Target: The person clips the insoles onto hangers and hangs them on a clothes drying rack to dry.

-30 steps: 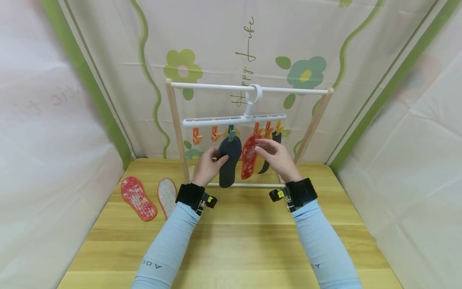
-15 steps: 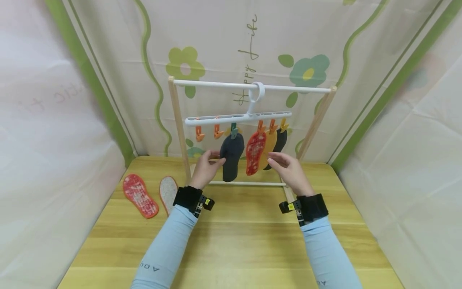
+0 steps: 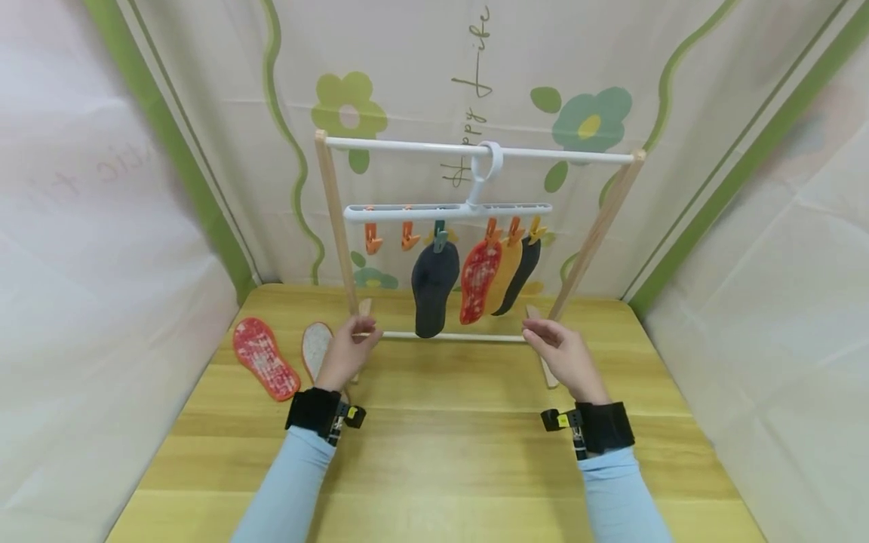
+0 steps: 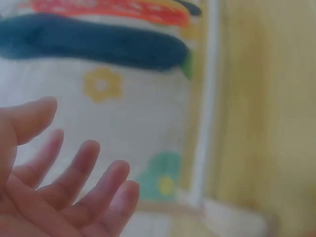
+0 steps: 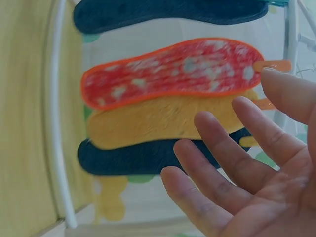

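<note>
A dark blue insole point(image 3: 434, 290) hangs from a green clip point(image 3: 440, 238) on a white hanger point(image 3: 407, 213). To its right hang a red-and-white insole point(image 3: 479, 283), a yellow insole point(image 5: 163, 121) and another dark insole point(image 5: 128, 157), each on its own clip. My left hand point(image 3: 351, 348), fingers loosely bent and holding nothing, is below and left of the hanging insoles, over a grey-white insole point(image 3: 315, 343) on the table. Near the frame's right foot, my right hand point(image 3: 562, 356) is apart from the insoles, its fingers spread in the right wrist view.
The hanger hooks over the white top rod point(image 3: 407, 146) of a wooden-sided rack point(image 3: 333, 219). Two orange clips point(image 3: 372, 240) on its left hold nothing. A red-and-white insole point(image 3: 266, 359) lies on the wooden table point(image 3: 434, 467). Fabric walls point(image 3: 81, 249) enclose the table.
My left hand has let go of the dark blue insole and dropped down and left. My right hand has moved away from the red and yellow insoles, down and right.
</note>
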{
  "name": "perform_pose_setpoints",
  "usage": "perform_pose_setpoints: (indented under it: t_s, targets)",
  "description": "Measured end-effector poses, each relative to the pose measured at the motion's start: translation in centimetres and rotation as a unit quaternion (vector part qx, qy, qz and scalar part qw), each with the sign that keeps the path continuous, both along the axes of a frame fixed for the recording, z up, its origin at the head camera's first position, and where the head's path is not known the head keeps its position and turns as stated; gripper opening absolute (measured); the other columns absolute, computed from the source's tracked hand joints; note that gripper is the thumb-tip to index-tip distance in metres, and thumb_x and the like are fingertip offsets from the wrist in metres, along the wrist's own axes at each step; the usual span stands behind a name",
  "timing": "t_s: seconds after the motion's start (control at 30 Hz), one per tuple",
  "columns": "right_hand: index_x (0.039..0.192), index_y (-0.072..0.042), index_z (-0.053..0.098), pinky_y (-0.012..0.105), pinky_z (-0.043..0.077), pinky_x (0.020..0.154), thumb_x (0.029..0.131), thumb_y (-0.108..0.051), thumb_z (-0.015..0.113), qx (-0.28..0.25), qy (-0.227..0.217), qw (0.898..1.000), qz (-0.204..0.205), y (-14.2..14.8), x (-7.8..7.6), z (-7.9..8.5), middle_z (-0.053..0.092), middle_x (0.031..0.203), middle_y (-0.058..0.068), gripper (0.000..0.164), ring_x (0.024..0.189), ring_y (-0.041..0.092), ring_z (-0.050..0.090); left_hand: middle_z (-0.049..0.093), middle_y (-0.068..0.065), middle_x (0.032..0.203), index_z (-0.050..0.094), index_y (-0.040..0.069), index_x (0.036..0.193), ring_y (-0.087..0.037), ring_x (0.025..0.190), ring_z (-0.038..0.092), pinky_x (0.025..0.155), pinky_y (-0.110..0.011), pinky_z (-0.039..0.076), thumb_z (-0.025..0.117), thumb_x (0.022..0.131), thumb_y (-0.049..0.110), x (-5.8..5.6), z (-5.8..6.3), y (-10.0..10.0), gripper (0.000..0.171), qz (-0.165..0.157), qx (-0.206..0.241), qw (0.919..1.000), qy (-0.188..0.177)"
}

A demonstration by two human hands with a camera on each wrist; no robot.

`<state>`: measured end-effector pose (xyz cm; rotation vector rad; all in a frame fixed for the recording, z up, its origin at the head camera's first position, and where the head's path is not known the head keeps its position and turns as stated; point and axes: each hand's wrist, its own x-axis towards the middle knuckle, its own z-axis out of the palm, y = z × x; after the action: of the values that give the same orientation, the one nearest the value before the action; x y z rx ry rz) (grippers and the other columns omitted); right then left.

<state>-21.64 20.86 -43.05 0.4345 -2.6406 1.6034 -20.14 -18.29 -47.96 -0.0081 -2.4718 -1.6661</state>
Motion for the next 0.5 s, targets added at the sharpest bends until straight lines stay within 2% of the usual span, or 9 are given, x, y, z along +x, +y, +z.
perform_pose_setpoints:
  t_s: [0.17, 0.3, 0.43, 0.5]
  targets:
    - [0.132, -0.010, 0.062, 0.050, 0.046, 0.099, 0.099, -0.039, 0.060, 0.020, -0.009, 1.000, -0.005, 0.2, 1.2, -1.7, 0.064, 0.127, 0.013, 0.044, 0.118, 0.029, 0.059, 0.061, -0.019, 0.122, 0.058, 0.003, 0.127, -0.035, 0.112, 0.059, 0.091, -0.046, 0.051, 0.064, 0.099, 0.024, 2.4, -2.6, -3.9, 0.036, 0.051, -0.039, 0.9970, -0.044]
    - [0.132, -0.009, 0.061, 0.050, 0.049, 0.095, 0.100, -0.039, 0.059, 0.030, -0.016, 0.999, -0.004, 0.3, 1.9, -2.9, 0.064, 0.126, 0.014, 0.045, 0.117, 0.030, 0.060, 0.061, -0.022, 0.124, 0.057, 0.000, 0.127, -0.038, 0.112, 0.059, 0.092, -0.049, 0.050, 0.062, 0.100, 0.025, 4.9, -3.9, -6.9, 0.037, 0.088, -0.070, 0.9912, -0.069]
    - [0.132, -0.007, 0.061, 0.051, 0.050, 0.093, 0.101, -0.036, 0.059, 0.044, -0.018, 0.999, -0.005, 0.4, 2.5, -4.2, 0.064, 0.125, 0.014, 0.043, 0.115, 0.032, 0.060, 0.059, -0.024, 0.126, 0.057, -0.002, 0.129, -0.038, 0.115, 0.056, 0.097, -0.050, 0.046, 0.059, 0.101, 0.027, 7.0, -4.7, -9.3, 0.040, 0.096, -0.081, 0.9886, -0.083]
    - [0.132, -0.005, 0.061, 0.051, 0.050, 0.093, 0.101, -0.034, 0.059, 0.053, -0.015, 0.998, -0.005, 0.4, 3.0, -4.8, 0.065, 0.124, 0.014, 0.042, 0.114, 0.032, 0.060, 0.058, -0.025, 0.130, 0.056, -0.002, 0.132, -0.039, 0.118, 0.055, 0.098, -0.050, 0.045, 0.058, 0.102, 0.028, 7.7, -4.9, -10.2, 0.043, 0.094, -0.082, 0.9875, -0.097]
